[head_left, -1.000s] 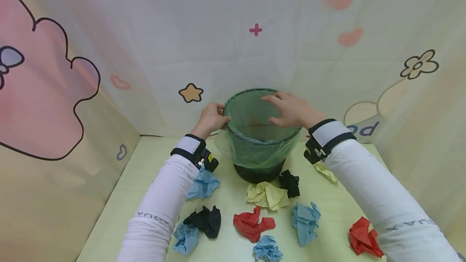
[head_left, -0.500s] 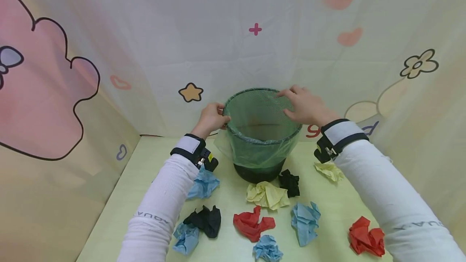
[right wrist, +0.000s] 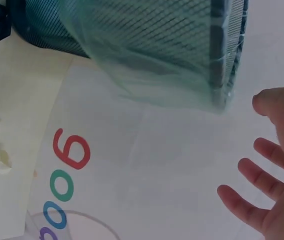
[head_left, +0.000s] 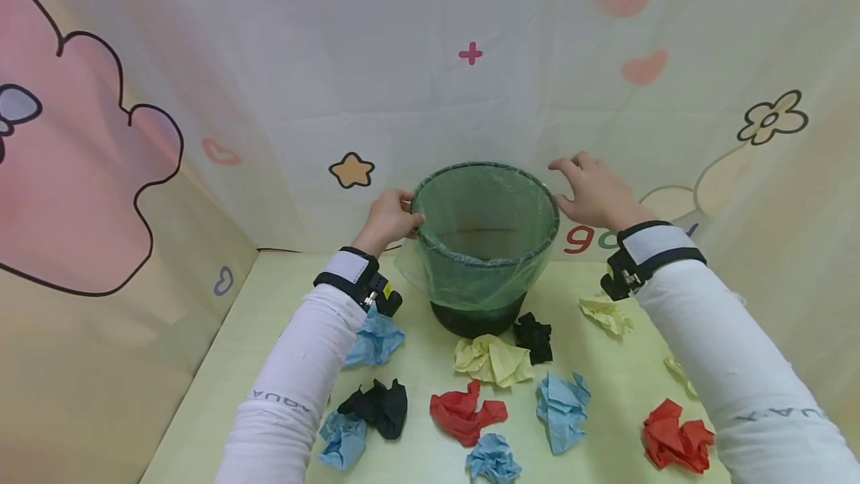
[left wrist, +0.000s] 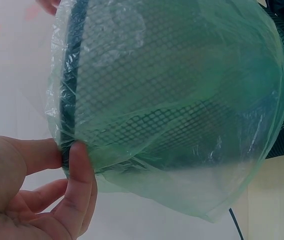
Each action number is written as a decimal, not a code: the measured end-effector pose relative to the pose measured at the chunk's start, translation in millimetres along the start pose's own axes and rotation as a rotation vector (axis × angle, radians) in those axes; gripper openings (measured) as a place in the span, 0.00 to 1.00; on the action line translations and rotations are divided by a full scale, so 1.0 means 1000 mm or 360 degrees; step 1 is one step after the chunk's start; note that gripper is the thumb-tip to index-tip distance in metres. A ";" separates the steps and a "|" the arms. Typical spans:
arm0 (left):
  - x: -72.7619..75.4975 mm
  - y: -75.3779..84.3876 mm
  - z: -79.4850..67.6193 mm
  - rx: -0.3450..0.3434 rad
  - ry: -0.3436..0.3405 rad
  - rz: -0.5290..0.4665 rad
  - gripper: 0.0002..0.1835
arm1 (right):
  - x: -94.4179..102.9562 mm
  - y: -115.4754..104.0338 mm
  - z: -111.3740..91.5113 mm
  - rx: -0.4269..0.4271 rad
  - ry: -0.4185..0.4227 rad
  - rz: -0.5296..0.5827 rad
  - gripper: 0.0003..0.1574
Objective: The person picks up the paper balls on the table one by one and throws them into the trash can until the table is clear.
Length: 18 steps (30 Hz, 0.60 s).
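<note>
A black mesh wastebasket (head_left: 480, 320) stands at the back of the table, lined with a thin green bin bag (head_left: 470, 282) folded over its rim. My left hand (head_left: 390, 219) pinches the bag and rim at the left side; in the left wrist view the thumb and fingers (left wrist: 82, 165) close over the edge. To the right of the rim, my right hand (head_left: 598, 189) is held in the air with fingers spread and nothing in it. The right wrist view shows its thumb and fingers (right wrist: 247, 210) apart from the bag.
Crumpled paper balls lie in front of the basket: yellow (head_left: 493, 361), black (head_left: 534, 338), red (head_left: 466, 413), blue (head_left: 563, 411) and several more. A red one (head_left: 675, 435) lies near my right forearm. A printed curtain (head_left: 416, 81) hangs close behind the basket.
My right hand has moved right, from over the basket's opening to outside its right rim. The left hand keeps its place on the left rim.
</note>
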<state>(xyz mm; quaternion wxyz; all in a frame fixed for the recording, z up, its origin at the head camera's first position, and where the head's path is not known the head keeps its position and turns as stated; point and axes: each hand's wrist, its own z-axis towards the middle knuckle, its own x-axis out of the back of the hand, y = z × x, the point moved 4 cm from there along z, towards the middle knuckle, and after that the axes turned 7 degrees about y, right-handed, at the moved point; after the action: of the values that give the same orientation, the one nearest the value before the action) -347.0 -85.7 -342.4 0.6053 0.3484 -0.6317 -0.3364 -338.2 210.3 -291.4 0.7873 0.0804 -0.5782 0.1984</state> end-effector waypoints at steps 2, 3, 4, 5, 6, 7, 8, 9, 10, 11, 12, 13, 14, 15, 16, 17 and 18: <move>0.000 0.000 -0.001 -0.0002 -0.0001 0.0000 0.28 | -0.001 0.005 -0.002 -0.0033 -0.0016 -0.0022 0.32; 0.001 0.001 -0.001 -0.0004 -0.0001 0.0000 0.28 | -0.001 0.007 -0.004 -0.0055 -0.0031 -0.0032 0.33; 0.001 0.001 -0.001 -0.0004 -0.0001 -0.0001 0.28 | -0.002 0.010 -0.005 -0.0074 -0.0047 -0.0041 0.33; 0.001 0.001 -0.001 -0.0004 -0.0001 -0.0002 0.28 | -0.002 0.012 -0.006 -0.0088 -0.0062 -0.0049 0.34; 0.001 0.001 -0.001 -0.0004 -0.0001 -0.0002 0.28 | -0.004 0.015 -0.007 -0.0103 -0.0077 -0.0057 0.35; 0.001 0.002 -0.001 -0.0004 0.0001 -0.0006 0.28 | -0.005 0.017 -0.009 -0.0118 -0.0094 -0.0061 0.35; 0.001 0.002 -0.001 -0.0004 0.0002 -0.0008 0.28 | -0.007 0.020 -0.011 -0.0133 -0.0110 -0.0068 0.36; 0.001 0.002 -0.002 -0.0004 0.0004 -0.0009 0.28 | -0.009 0.022 -0.013 -0.0149 -0.0128 -0.0075 0.36; 0.001 0.002 -0.002 -0.0002 0.0004 -0.0010 0.28 | -0.011 0.024 -0.015 -0.0158 -0.0141 -0.0082 0.36; 0.001 0.002 -0.002 0.0000 0.0005 -0.0012 0.28 | -0.013 0.025 -0.016 -0.0165 -0.0152 -0.0085 0.37; 0.001 0.002 -0.002 0.0003 0.0007 -0.0012 0.28 | -0.016 0.027 -0.018 -0.0171 -0.0161 -0.0087 0.37; 0.001 0.002 -0.002 0.0005 0.0008 -0.0013 0.28 | -0.019 0.029 -0.020 -0.0178 -0.0173 -0.0085 0.37; 0.001 0.002 -0.002 0.0009 0.0007 -0.0011 0.28 | -0.022 0.030 -0.022 -0.0183 -0.0186 -0.0083 0.37; 0.001 0.002 -0.002 0.0011 0.0006 -0.0010 0.28 | -0.025 0.032 -0.024 -0.0189 -0.0200 -0.0075 0.38; 0.001 0.002 -0.002 0.0012 0.0004 -0.0009 0.28 | -0.028 0.033 -0.025 -0.0194 -0.0213 -0.0061 0.38; 0.001 0.002 -0.002 0.0012 0.0004 -0.0008 0.28 | -0.031 0.035 -0.027 -0.0199 -0.0223 -0.0048 0.38; 0.001 0.002 -0.002 0.0012 0.0004 -0.0008 0.28 | -0.034 0.036 -0.029 -0.0208 -0.0235 -0.0035 0.38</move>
<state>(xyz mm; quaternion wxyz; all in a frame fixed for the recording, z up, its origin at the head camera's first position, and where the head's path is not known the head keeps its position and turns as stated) -345.0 -85.6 -340.1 0.6038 0.3528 -0.6314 -0.3351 -335.9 246.0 -336.3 0.7481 0.0495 -0.6456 0.1452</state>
